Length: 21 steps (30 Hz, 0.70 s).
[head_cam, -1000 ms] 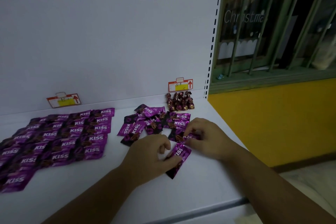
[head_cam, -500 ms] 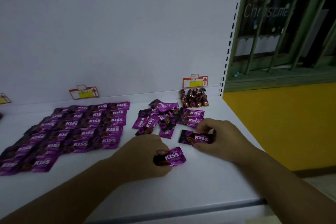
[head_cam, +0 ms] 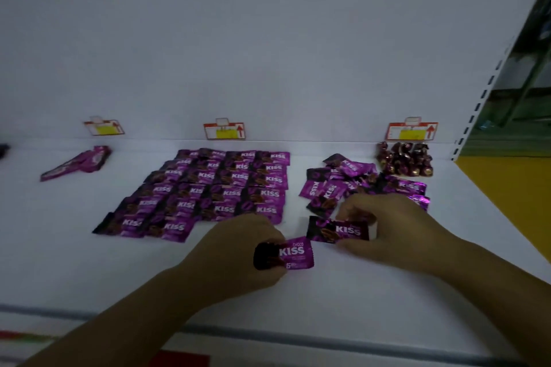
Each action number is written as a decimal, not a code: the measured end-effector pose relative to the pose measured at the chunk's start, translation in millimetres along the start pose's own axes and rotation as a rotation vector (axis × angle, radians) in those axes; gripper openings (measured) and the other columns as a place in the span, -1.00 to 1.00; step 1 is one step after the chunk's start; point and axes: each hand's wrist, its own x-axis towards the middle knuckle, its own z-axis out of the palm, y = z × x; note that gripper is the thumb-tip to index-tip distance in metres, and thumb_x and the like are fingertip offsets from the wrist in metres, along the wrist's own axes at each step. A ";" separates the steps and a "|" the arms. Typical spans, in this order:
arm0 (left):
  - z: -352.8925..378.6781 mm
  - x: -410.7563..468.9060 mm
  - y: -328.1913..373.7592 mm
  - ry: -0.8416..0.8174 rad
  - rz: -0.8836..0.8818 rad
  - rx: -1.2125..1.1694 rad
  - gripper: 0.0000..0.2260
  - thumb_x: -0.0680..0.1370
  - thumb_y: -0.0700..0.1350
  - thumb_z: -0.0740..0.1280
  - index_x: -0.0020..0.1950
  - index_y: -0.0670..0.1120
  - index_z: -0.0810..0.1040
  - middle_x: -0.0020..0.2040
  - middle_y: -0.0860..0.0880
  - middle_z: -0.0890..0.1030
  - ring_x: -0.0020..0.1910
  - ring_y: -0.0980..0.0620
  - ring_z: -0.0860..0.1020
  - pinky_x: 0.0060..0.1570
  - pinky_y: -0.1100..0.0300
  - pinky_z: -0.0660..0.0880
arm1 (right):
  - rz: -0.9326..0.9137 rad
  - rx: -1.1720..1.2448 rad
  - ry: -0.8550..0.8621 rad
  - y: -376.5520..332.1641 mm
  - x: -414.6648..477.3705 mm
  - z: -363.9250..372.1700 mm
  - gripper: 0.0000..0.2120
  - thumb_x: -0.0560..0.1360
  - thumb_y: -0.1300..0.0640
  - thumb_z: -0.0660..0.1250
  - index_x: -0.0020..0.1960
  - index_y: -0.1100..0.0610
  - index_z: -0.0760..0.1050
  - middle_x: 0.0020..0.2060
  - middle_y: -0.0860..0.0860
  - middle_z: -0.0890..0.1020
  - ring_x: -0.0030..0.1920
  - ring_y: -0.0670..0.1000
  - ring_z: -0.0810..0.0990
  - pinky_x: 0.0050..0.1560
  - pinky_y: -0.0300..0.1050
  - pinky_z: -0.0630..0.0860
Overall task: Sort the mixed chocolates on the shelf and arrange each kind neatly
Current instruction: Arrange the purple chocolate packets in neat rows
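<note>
Across the white shelf (head_cam: 89,271) we judge the sorting well along, with the purple Kiss kind in hand. Two packets are held apart from the mix and, we think, are meant for the laid-out rows. The next move calls for carrying each one leftward and setting it flat at the ragged near edge of those rows. Its lettering should face the same way as its neighbours', and the packets lying there should not be nudged.

The arranged block (head_cam: 214,191) is the largest group, lying mid-shelf in about four overlapping columns. We count roughly two dozen packets; the blur bars an exact figure. To its right the loose pile (head_cam: 351,185) holds about ten, lying at all angles.

Two hands work just in front of that pile. The left hand (head_cam: 235,259) pinches the nearer packet (head_cam: 287,253) by its dark end, between thumb and fingertips. The right hand (head_cam: 396,229) pinches the farther packet (head_cam: 337,229) by its right end. Whether either packet touches the shelf we cannot tell.

Behind the pile, against the back panel (head_cam: 268,53), the brown foil chocolates (head_cam: 405,159) huddle, about a dozen. Far left lies one slim purple stack (head_cam: 80,162), its count unreadable. Three price tags (head_cam: 224,131) stand along the back panel.
</note>
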 end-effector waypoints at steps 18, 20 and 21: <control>-27.7 -21.3 -115.7 0.000 0.026 0.122 -0.66 0.32 0.25 0.30 -0.07 0.09 0.64 -0.20 0.15 0.61 -0.19 0.15 0.50 -0.10 0.46 0.18 | -0.088 -0.003 0.205 -53.6 54.9 57.2 -0.70 0.34 -0.20 0.29 -0.07 -0.03 0.55 -0.18 -0.12 0.64 -0.17 -0.09 0.62 -0.17 -0.06 0.60; -25.2 -19.7 -119.6 0.000 0.032 0.082 -0.61 0.33 0.29 0.24 -0.04 0.09 0.64 -0.17 0.15 0.60 -0.15 0.15 0.49 -0.07 0.44 0.19 | -0.116 -0.020 0.216 -60.3 57.3 64.4 -0.74 0.36 -0.16 0.30 -0.07 -0.01 0.55 -0.17 -0.12 0.64 -0.16 -0.10 0.61 -0.14 -0.09 0.60; -23.5 -20.0 -122.2 0.009 0.038 0.071 -0.59 0.34 0.30 0.21 -0.03 0.09 0.64 -0.16 0.15 0.60 -0.14 0.15 0.48 -0.05 0.43 0.19 | -0.129 -0.032 0.212 -63.7 58.4 69.2 -0.74 0.36 -0.15 0.31 -0.07 0.00 0.55 -0.16 -0.11 0.64 -0.15 -0.10 0.60 -0.14 -0.11 0.59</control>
